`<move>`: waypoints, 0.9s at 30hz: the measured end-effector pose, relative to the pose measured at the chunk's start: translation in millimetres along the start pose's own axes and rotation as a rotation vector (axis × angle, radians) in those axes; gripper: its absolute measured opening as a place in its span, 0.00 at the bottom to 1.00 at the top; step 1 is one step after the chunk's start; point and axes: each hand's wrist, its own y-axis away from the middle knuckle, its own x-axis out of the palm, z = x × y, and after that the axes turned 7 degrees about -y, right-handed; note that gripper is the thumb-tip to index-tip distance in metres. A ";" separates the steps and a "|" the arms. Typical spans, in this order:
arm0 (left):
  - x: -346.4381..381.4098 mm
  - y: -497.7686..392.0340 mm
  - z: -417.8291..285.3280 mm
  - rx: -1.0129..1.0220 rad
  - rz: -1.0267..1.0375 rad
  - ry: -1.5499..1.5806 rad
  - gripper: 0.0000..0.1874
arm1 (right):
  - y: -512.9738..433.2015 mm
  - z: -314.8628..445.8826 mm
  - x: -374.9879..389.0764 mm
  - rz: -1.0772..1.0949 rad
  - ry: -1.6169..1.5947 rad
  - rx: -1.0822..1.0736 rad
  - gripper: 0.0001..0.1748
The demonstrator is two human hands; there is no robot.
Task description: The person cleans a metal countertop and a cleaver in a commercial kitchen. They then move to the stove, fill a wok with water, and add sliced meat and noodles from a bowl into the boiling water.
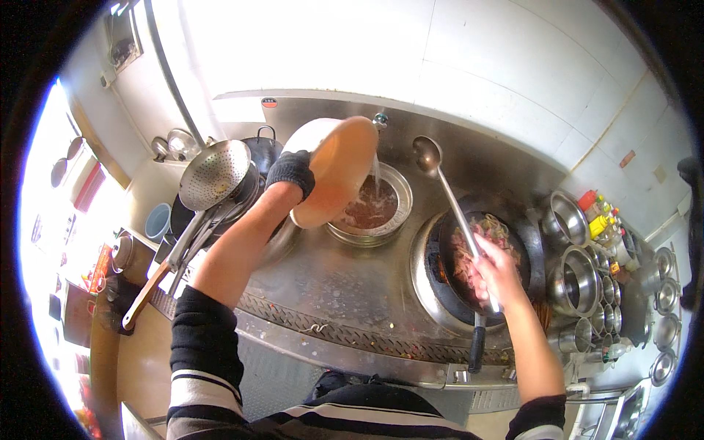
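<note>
My left hand (291, 175), in a dark knitted glove, grips a large round bowl (344, 170), tilted on its side beside a running tap (380, 120). Water from the tap falls into a metal pot (404, 192) of brownish liquid. My bare right hand (494, 274) is closed around the handle of a steel ladle (428, 154); the ladle's bowl is raised over the steel worktop, behind the wok. Below that hand, a black wok (525, 247) holding sliced meat and vegetables (489, 234) sits on the burner, its dark handle (477, 346) towards me.
At the left, a perforated metal strainer (215, 173) rests over stacked black pans, near a blue container (158, 221). Steel bowls (575, 280), small metal containers and sauce bottles (598, 225) stand at the right. A slotted drain channel (352, 334) runs along the stove's front.
</note>
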 end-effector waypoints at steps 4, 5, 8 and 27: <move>-19.6 19.8 -17.6 0.243 -0.093 -0.228 0.14 | -44.1 3.4 14.1 0.031 -0.148 -0.035 0.31; -25.7 29.4 -25.7 0.312 -0.138 -0.218 0.14 | -48.8 6.5 16.5 -0.014 -0.163 -0.046 0.31; -55.8 59.3 -29.8 0.438 -0.175 -0.218 0.15 | -64.3 7.2 34.1 -0.001 -0.167 -0.112 0.32; -40.4 331.2 37.6 -0.311 -0.893 0.558 0.14 | -62.3 -34.0 -25.0 0.058 0.264 -0.344 0.20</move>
